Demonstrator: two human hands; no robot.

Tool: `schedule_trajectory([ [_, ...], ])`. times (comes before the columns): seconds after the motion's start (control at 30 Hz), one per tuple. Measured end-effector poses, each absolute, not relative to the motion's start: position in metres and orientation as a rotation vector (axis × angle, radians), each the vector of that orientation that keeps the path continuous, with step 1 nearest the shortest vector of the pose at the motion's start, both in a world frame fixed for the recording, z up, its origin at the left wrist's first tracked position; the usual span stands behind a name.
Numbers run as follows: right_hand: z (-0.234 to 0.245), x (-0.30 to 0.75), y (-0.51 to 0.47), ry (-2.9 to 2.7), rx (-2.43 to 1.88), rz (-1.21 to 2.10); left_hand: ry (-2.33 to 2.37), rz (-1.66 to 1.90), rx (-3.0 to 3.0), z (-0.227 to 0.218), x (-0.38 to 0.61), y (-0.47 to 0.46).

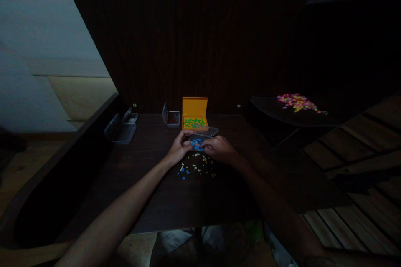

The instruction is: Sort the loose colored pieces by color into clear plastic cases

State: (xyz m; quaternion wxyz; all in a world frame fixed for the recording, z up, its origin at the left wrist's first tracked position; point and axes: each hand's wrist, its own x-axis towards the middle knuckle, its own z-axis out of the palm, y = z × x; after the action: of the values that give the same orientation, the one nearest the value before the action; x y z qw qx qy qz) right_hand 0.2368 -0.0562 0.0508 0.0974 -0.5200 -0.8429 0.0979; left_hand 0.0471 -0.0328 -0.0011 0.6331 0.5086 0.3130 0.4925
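A small clear plastic box [205,137] with its lid raised holds a heap of small blue pieces [196,143]. My left hand [181,147] is closed around the left side of this box. The fingers of my right hand [218,148] are pinched together at the box's right front, by the blue pieces; what they grip, if anything, is hidden. Loose pale yellow pieces [194,167], a few blue ones [183,170] and some orange ones [213,175] lie scattered on the dark table just below the hands.
Behind my hands stands an open yellow box [194,106] with green pieces [194,122] in it. Left of it is an open clear box [173,119] with dark pieces. Another clear box [124,133] lies farther left. Pink and yellow pieces [296,102] lie on a side shelf [272,108].
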Motion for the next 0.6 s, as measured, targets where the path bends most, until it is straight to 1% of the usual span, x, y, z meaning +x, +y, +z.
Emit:
schedule_trajectory([
  [0.2, 0.047, 0.236, -0.058, -2.397, -1.468, 0.260, 0.710, 1.142, 1.172, -0.002, 0.047, -0.032],
  [0.33, 0.041, 0.230, -0.069, -2.316, -1.225, 0.266, 0.727, 1.165, 1.188, -0.001, 0.048, -0.032],
  [0.43, 0.039, 0.221, -0.081, -2.422, -1.041, 0.350, 0.721, 1.164, 1.180, 0.001, 0.048, -0.033],
  [0.6, 0.038, 0.209, -0.090, -2.666, -0.945, 0.432, 0.734, 1.140, 1.144, 0.003, 0.048, -0.035],
])
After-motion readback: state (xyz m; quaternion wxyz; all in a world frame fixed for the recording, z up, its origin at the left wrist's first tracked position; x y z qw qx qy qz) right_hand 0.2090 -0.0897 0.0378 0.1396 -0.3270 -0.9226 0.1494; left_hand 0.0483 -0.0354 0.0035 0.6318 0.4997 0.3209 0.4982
